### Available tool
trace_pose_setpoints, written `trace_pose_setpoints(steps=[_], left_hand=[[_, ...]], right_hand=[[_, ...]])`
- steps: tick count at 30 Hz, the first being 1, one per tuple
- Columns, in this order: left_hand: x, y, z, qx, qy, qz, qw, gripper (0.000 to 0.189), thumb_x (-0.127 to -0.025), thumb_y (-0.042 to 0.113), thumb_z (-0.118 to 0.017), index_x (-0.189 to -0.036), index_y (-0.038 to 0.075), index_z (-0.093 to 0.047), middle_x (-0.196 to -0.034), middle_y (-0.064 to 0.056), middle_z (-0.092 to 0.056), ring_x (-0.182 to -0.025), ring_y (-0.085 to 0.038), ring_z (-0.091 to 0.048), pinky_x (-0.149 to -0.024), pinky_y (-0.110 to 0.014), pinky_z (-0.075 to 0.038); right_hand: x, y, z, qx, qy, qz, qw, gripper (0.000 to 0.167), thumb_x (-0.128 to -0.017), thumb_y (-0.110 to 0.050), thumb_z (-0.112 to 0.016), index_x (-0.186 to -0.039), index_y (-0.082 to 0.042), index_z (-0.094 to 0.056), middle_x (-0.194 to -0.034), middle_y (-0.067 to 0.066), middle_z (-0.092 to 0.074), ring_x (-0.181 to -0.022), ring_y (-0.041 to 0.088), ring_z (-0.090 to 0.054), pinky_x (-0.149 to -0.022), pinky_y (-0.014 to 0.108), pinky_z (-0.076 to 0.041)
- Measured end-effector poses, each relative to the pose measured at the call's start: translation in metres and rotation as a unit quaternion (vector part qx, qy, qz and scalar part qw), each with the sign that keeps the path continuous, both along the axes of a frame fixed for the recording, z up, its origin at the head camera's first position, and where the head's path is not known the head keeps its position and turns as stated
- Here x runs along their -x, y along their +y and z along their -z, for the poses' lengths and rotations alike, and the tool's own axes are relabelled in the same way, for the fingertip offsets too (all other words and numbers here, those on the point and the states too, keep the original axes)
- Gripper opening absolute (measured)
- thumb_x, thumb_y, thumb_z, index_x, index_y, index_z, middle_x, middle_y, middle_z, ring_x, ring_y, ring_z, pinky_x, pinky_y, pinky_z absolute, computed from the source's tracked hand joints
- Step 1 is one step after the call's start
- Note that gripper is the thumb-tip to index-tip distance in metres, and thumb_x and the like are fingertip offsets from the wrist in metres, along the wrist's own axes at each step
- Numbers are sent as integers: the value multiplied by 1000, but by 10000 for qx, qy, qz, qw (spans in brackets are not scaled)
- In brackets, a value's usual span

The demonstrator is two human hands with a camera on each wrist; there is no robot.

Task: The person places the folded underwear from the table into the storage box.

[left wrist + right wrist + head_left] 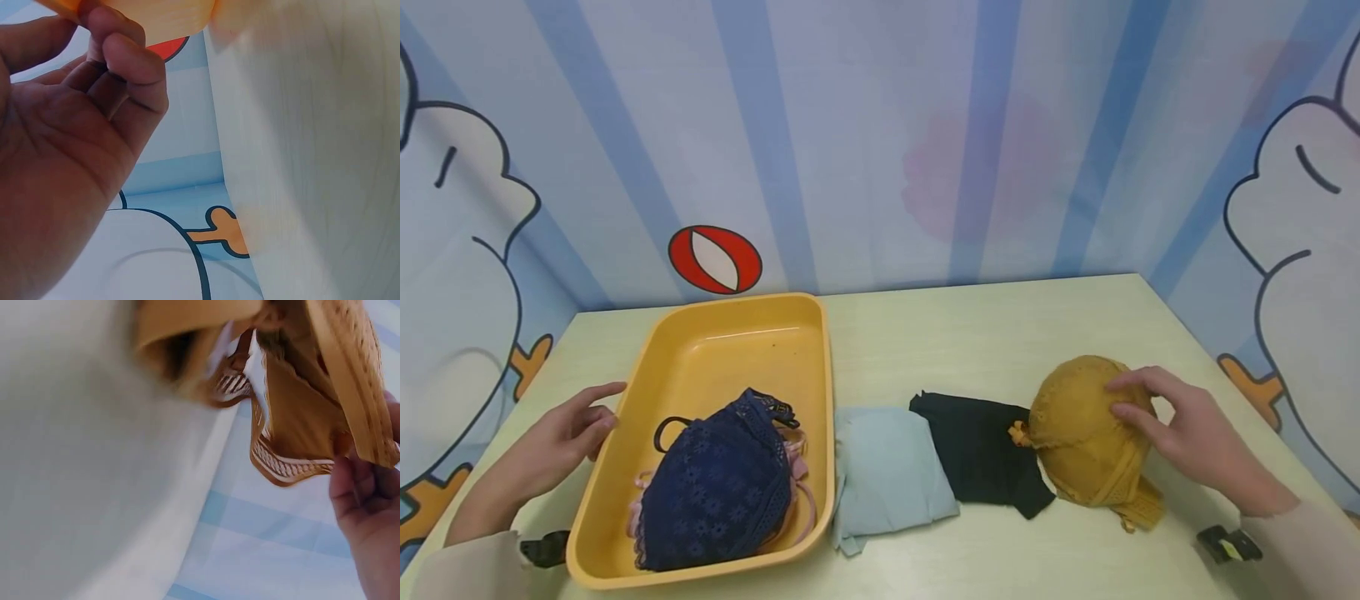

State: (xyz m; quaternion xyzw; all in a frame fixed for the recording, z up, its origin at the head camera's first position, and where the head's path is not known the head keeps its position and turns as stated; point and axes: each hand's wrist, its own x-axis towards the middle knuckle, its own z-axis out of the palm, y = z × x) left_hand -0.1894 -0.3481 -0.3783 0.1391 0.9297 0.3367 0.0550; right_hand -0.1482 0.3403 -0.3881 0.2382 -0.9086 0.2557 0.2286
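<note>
My right hand (1195,433) pinches a mustard-yellow bra (1078,433) by its right side, thumb and index finger on the cup. In the right wrist view, the bra's band and lace-patterned strap (290,465) hang beside the fingers. At the left, my left hand (561,437) grips the rim of a yellow tray (827,375) between thumb and fingers. Inside the tray lies a navy lace bra (715,487), partly covering a pink garment with straps (805,500). The left wrist view shows curled fingers at the tray's underside.
Between tray and mustard bra lie a folded light-blue cloth (891,471) and a black cloth garment (988,450), side by side on the pale wooden table (925,337). A printed cartoon backdrop (880,150) stands behind the table and at both sides.
</note>
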Motion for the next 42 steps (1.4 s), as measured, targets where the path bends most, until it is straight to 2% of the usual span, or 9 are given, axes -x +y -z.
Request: trace_pose_setpoints(steps=[3, 6, 13, 23, 28, 32, 38, 42], left_hand=[[-2, -2, 0, -16, 20, -12, 10000, 48, -102, 13, -44, -142, -8, -28, -81, -7, -58, -61, -15, -55, -59, -28, -49], [-4, -3, 0, -10, 32, -34, 10000, 48, -102, 13, -44, -141, -8, -28, -81, -7, -58, -61, -15, -55, -59, -28, -49], [-7, -7, 0, -4, 17, -110, 9999, 48, -102, 13, -44, -142, -7, -27, -82, -8, -59, -61, -16, -56, -60, -28, -49], [-8, -8, 1, -1, 186, -44, 9998, 47, -102, 13, -44, -141, -7, -28, -79, -6, -58, -60, -15, -55, -58, -29, -48], [-8, -7, 1, -56, 294, -8, 9996, 46, -101, 12, -45, -141, -7, -30, -77, -5, -57, -60, -15, -54, -58, -28, -48], [-6, -3, 2, -144, 265, 28, 9995, 46, -101, 11, -46, -141, -7, -30, -77, -7, -57, -60, -16, -55, -58, -29, -48], [-3, 0, 1, -165, 152, -12, 9997, 47, -101, 10, -46, -141, -6, -30, -80, -8, -58, -62, -16, -56, -59, -28, -49], [-1, 2, 1, -156, 151, -6, 9998, 48, -100, 11, -47, -141, -7, -30, -79, -7, -57, -61, -16, -54, -59, -28, -48]], right_hand=[[4, -1, -8, 21, 436, -26, 9990, 47, -65, 14, -78, -104, -9, -66, -94, -7, -62, -78, -1, -53, -68, 13, -40], [10, -2, -18, 16, 646, -36, 9979, 50, -62, 15, -79, -105, -8, -68, -92, -7, -62, -78, -1, -53, -70, 12, -40], [25, -13, -42, -105, 786, -140, 9968, 50, -64, 15, -79, -106, -10, -68, -92, -7, -59, -74, -1, -49, -63, 14, -38], [53, -61, -80, 28, 1228, -851, 9888, 44, -66, 14, -78, -104, -5, -69, -92, 0, -61, -76, 7, -45, -65, 18, -36], [69, -93, -100, 374, 1316, -1315, 9818, 39, -71, 14, -75, -104, -5, -69, -93, 2, -62, -78, 9, -48, -67, 20, -37], [81, -116, -110, 699, 1378, -1612, 9748, 36, -73, 14, -73, -104, -5, -70, -94, 2, -63, -81, 11, -51, -70, 22, -39], [96, -149, -119, 1032, 1646, -2098, 9582, 32, -74, 12, -72, -102, -5, -70, -93, 3, -65, -81, 14, -51, -73, 26, -39], [106, -177, -126, 1250, 1859, -2394, 9447, 29, -75, 13, -71, -99, -4, -70, -90, 5, -64, -77, 15, -47, -70, 28, -38]])
